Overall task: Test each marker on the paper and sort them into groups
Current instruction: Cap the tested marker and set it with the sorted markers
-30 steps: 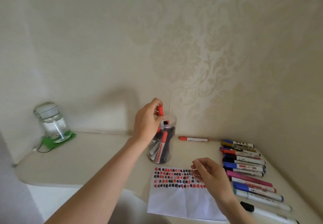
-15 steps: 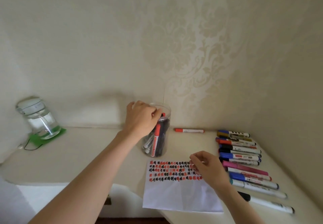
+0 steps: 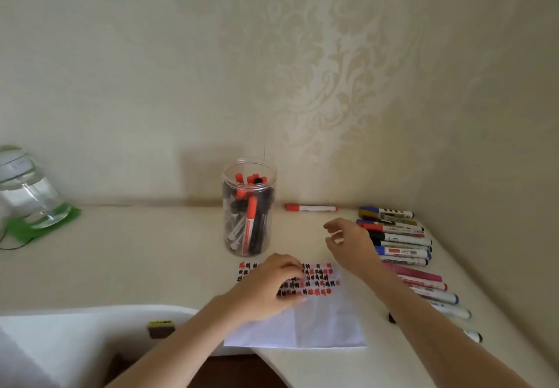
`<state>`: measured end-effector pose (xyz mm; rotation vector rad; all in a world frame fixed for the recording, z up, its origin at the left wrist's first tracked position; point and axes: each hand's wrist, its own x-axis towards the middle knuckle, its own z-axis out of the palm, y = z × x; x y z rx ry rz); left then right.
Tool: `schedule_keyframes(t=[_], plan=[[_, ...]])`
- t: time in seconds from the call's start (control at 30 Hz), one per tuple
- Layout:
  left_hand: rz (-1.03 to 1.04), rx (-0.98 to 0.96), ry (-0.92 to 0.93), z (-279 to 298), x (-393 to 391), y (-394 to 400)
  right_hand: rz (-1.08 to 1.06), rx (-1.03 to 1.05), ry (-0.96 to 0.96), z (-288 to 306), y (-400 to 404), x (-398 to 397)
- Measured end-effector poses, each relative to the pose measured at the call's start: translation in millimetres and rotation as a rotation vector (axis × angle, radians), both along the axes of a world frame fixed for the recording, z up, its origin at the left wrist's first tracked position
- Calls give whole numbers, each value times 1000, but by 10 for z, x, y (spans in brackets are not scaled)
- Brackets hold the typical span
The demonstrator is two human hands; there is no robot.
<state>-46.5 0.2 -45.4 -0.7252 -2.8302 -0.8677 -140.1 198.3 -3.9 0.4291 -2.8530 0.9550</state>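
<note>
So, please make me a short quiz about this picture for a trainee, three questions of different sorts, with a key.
1. True or false: the left hand rests on the paper.
2. Multiple choice: where does the single red-capped marker lie? A) in the clear jar B) alone by the wall, behind the row of markers C) on the paper
3. Fill in the blank: the right hand holds ____.

Key: 1 true; 2 B; 3 nothing: it hovers with its fingers loosely spread, beside the row.
</note>
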Motion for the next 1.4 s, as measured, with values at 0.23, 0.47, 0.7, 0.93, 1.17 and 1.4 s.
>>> schedule_keyframes(t=[0.23, 0.47, 0.7, 0.93, 1.17, 1.4], plan=[[20, 107, 49, -140, -35, -39, 75, 331, 100, -70, -111, -455], [25, 100, 71, -142, -31, -45, 52, 546, 18, -169, -226, -680], [28, 112, 58, -126, -21, -45, -16, 557, 178, -126, -71, -586], [40, 92, 66, -133, -9, -40, 35, 480, 231, -66, -68, -272], [37, 71, -18, -89, -21, -34, 55, -23, -70, 281, 207, 476], [172, 204, -113, 193, 11, 157, -231, -662, -341, 146, 503, 915]])
